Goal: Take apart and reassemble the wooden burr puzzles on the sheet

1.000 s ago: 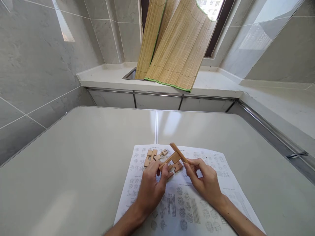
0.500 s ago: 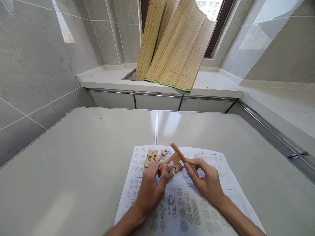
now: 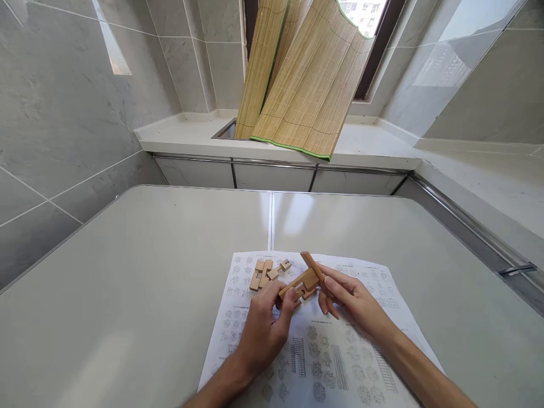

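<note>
My left hand (image 3: 267, 320) is closed on one end of a notched wooden puzzle piece (image 3: 300, 281) held above the paper. A flat wooden stick-shaped puzzle piece (image 3: 312, 265) slants across the far end of the notched one, touching it. My right hand (image 3: 351, 294) pinches the lower part of that stick between thumb and fingers. Under the hands lie more notched pieces, partly hidden. Just left of them rest several loose wooden puzzle pieces (image 3: 260, 274), and a small piece marked with a number (image 3: 285, 264) lies beside these.
The printed sheet (image 3: 314, 345), covered with small puzzle diagrams, lies on the pale table (image 3: 127, 283). A seam runs down the table's middle. Behind it are a white ledge (image 3: 191, 133) and a hanging bamboo mat (image 3: 306, 85) at the window. Tiled walls stand on both sides.
Both wooden pieces have shifted slightly right, and the notched one has turned. My right hand has changed its grip, its thumb now higher on the stick and its other fingers below.
</note>
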The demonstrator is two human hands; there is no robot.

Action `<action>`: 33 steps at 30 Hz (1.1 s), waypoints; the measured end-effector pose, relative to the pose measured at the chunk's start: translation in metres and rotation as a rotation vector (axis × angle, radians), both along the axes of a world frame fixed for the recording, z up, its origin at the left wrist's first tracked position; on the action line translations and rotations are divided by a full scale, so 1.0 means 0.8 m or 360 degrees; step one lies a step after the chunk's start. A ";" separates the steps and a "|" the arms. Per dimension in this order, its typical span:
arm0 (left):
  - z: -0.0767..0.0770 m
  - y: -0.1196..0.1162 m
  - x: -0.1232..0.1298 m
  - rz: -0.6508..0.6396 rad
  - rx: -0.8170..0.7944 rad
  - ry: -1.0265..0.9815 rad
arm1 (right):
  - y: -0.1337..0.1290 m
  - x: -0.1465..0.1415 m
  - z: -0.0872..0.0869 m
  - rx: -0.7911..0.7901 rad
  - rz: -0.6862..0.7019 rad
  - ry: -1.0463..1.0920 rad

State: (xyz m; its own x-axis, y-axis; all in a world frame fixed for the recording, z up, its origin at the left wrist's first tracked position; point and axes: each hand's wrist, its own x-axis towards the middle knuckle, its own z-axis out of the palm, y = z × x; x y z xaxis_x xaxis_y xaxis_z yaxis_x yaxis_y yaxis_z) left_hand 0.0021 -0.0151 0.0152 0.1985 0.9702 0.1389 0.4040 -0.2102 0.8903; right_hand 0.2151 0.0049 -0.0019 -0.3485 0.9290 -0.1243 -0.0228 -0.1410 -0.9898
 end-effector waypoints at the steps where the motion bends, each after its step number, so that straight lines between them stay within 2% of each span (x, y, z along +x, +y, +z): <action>1: 0.000 0.000 0.000 -0.0002 -0.0005 0.0003 | 0.000 0.001 -0.001 -0.0010 0.0002 0.0009; 8: -0.001 0.000 -0.001 -0.0008 -0.0035 -0.0021 | 0.000 -0.002 0.001 -0.0060 -0.0031 0.0169; 15: -0.001 0.001 -0.003 -0.0094 -0.0047 -0.0058 | 0.001 -0.001 0.008 -0.0265 -0.0035 0.0424; 26: -0.001 0.001 -0.002 -0.0117 -0.0147 -0.0153 | -0.002 -0.006 -0.002 -0.0466 -0.0084 0.0808; 33: -0.003 0.000 -0.001 -0.0049 -0.0100 -0.0201 | -0.006 -0.016 -0.005 -0.0454 -0.0108 0.0991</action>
State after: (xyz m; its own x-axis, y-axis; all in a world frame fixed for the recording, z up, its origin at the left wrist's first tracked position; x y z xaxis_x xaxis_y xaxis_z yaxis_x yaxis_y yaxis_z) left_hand 0.0011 -0.0151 0.0127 0.2131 0.9715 0.1041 0.2818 -0.1632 0.9455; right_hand 0.2027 0.0001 -0.0060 -0.3762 0.9122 -0.1625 -0.5934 -0.3719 -0.7139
